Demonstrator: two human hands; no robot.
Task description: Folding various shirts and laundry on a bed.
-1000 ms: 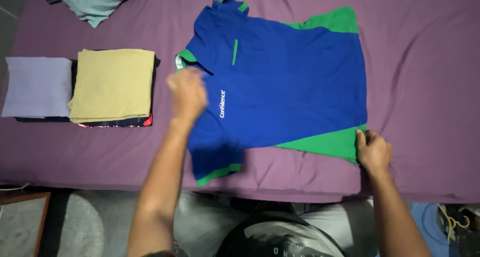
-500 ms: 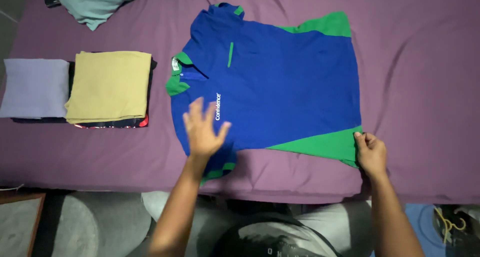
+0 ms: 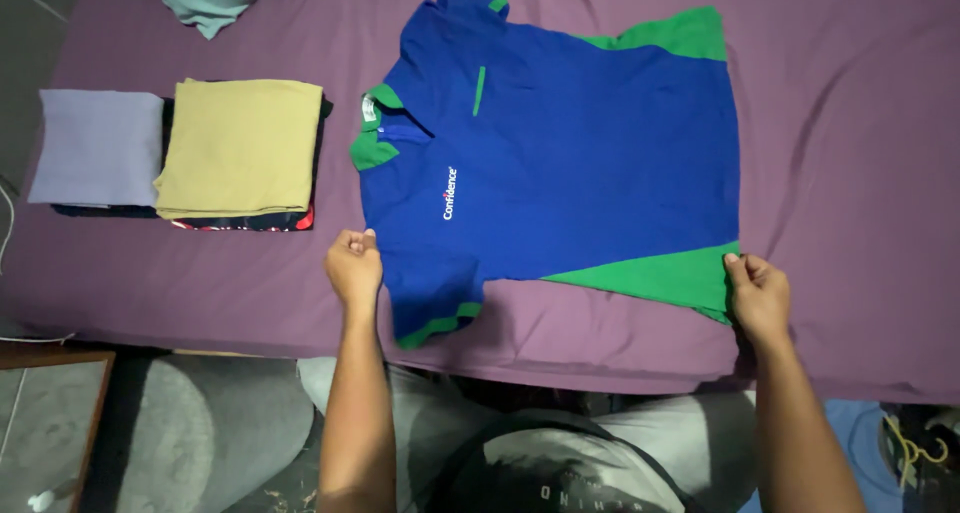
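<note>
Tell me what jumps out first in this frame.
A blue and green polo shirt lies spread flat in the middle of a purple bedsheet. The left hand grips its near shoulder by the sleeve, and the right hand pinches the near hem corner. Left of it sit folded clothes, a tan piece on top.

The single head view looks steeply down from above onto a bed [image 3: 850,123]. It sits fairly near. No second view shares it.
</note>
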